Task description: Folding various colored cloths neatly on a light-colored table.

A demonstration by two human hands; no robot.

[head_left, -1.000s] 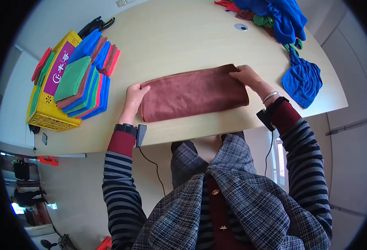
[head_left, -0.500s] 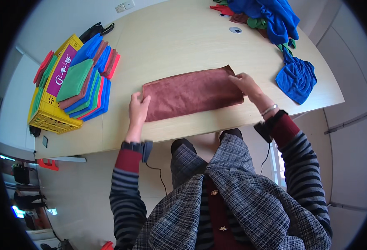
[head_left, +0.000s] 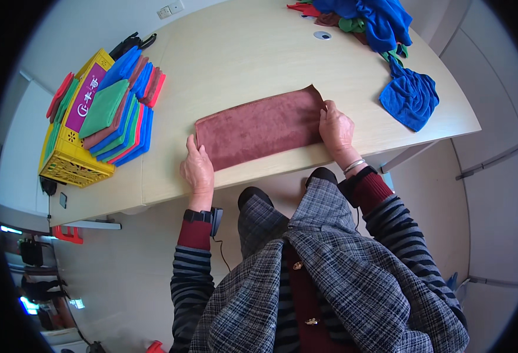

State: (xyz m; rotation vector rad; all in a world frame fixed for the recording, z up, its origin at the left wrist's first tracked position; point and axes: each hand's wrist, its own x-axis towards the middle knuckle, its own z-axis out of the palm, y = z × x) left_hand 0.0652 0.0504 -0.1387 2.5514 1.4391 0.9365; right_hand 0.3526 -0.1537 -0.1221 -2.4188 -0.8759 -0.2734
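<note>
A brown towel (head_left: 259,126), folded into a long rectangle, lies near the front edge of the table, its far right corner tipped up a little. My left hand (head_left: 198,167) is at its left end, fingers and thumb closed about the short edge. At the opposite end my right hand (head_left: 336,130) grips the right edge with curled fingers. Its fingertips are partly hidden behind the hand.
To the left, a yellow plastic crate (head_left: 73,162) stands beside stacks of folded towels (head_left: 109,112) in several colours. Loose towels (head_left: 382,23) are heaped at the far right, with a crumpled blue towel (head_left: 410,97) nearer. A phone (head_left: 63,200) lies at the left edge.
My right hand has moved down from the towel's upper right corner and closed on its right edge. My left hand has shifted slightly toward me along the left edge. The view has moved slightly.
</note>
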